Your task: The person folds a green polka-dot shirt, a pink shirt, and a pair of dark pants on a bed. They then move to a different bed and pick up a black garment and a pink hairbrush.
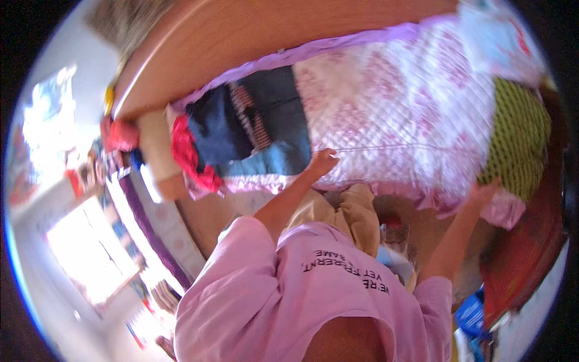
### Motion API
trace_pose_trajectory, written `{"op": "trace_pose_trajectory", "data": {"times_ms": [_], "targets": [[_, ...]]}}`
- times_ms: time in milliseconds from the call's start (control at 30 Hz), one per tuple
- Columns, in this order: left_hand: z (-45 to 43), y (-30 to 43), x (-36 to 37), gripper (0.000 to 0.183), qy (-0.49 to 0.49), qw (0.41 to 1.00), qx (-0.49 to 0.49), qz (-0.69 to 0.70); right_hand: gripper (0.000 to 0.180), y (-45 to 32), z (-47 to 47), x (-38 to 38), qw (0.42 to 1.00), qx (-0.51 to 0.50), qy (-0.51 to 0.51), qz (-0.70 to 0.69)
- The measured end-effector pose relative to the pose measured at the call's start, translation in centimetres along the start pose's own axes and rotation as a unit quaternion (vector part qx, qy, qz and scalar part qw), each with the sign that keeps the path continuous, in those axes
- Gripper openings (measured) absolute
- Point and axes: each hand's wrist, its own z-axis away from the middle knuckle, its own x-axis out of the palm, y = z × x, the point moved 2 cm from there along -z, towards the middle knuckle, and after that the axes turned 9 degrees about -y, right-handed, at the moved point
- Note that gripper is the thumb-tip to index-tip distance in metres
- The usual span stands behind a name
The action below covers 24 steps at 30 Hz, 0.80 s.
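Observation:
My left hand (325,162) is above the front part of a pink and white quilted bedcover (384,99), fingers bent, by the corner of dark folded clothing (280,117). A thin pale line, a cord or a crease, runs right from its fingertips across the quilt. My right hand (486,192) touches the near edge of a green cloth or pillow with dark patterning (518,135); blur hides its fingertips. A striped strip of cloth (253,120) lies on the dark clothing. Bunched red cloth (192,158) rests at its left.
A wooden board (235,27) rises behind the bed. A pale blue and white pillow or cloth (502,40) lies at the far right. Near the floor at right is a blue bag or packet (471,314). Bright windows (86,249) and shelf-like clutter stand at left.

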Motion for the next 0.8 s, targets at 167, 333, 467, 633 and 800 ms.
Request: {"op": "trace_pose_trajectory", "data": {"times_ms": [167,333,467,633,800], "targets": [[4.0,-6.5,-0.2,0.037,0.045,0.996,-0.031,0.066,0.038,0.0,8.8,11.4,0.917,0.295,-0.028,-0.267],[6.9,-9.0,-2.8,0.029,0.082,0.967,-0.004,0.243,0.034,-8.4,19.9,25.8,0.835,0.291,-0.371,-0.283],[9.1,-17.0,-5.1,0.026,0.197,0.914,0.046,0.352,0.02,-26.2,29.3,34.2,0.609,0.235,-0.616,-0.44],[14.5,-21.6,-13.5,0.013,0.36,0.777,0.061,0.513,0.008,-41.0,40.3,36.4,0.395,0.151,-0.751,-0.508],[17.3,-29.9,-21.2,0.017,0.497,0.704,0.053,0.505,0.011,-42.9,48.9,39.4,0.306,0.151,-0.791,-0.508]]}}
